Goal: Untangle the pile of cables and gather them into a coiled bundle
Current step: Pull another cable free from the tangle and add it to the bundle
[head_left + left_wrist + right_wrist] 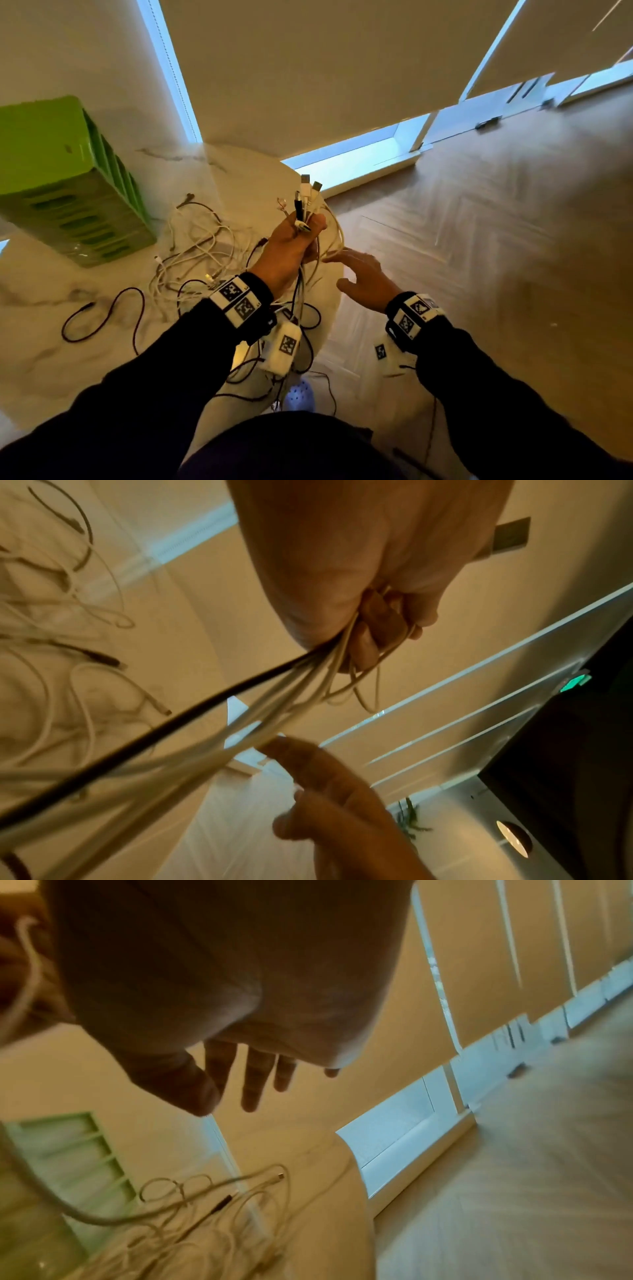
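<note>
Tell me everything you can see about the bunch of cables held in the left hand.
The bunch of cables is mostly thin white cords plus one black cord, gripped in the left hand raised over the marble table. Several connector ends, USB-type by their look, stick up above the fist. Below it the cords trail down to the loose tangle lying on the table. The open right hand reaches toward the hanging strands; contact is unclear.

Left hand grips cable ends; below grip, taut strands block passage. Loose cable tangle covers table left of grip. Green rack far left. Right of grip, beyond table edge: open air.
</note>
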`<action>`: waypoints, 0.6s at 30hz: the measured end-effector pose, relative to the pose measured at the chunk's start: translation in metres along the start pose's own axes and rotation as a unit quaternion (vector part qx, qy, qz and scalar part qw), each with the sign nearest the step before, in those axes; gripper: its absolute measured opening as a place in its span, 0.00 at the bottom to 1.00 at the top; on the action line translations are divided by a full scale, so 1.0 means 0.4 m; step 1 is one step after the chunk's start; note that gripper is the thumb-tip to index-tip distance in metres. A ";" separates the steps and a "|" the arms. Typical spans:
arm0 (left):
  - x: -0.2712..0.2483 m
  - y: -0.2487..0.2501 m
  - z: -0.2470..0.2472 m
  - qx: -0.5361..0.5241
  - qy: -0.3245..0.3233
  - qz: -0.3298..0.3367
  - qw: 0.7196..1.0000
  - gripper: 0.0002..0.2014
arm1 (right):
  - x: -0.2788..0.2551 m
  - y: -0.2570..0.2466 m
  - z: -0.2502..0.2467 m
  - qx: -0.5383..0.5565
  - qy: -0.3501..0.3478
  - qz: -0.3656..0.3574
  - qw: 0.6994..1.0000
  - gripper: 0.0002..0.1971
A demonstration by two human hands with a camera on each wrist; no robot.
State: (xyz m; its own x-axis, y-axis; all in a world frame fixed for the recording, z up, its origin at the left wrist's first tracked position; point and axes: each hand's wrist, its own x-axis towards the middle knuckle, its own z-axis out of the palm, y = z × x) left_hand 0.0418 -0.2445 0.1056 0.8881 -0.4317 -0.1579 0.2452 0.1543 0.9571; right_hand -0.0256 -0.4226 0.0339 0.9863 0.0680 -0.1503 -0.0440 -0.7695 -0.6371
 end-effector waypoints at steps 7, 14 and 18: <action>0.026 -0.047 0.093 0.053 -0.030 -0.017 0.998 0.10 | -0.090 -0.044 -0.012 0.367 0.040 0.094 0.925 0.12; 0.058 -0.065 0.112 0.049 -0.018 -0.028 0.998 0.10 | -0.102 0.010 -0.049 0.268 0.057 0.113 0.955 0.12; 0.053 -0.065 0.130 0.060 -0.017 -0.030 0.998 0.05 | -0.084 -0.037 -0.050 0.284 0.051 0.100 0.952 0.11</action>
State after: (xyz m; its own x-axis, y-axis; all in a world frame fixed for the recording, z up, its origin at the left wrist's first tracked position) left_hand 0.0339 -0.3038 0.0900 0.8587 -0.4677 -0.2097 0.2478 0.0206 0.9686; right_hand -0.0549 -0.4262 0.0635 0.9581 -0.1278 -0.2562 -0.2831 -0.2904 -0.9141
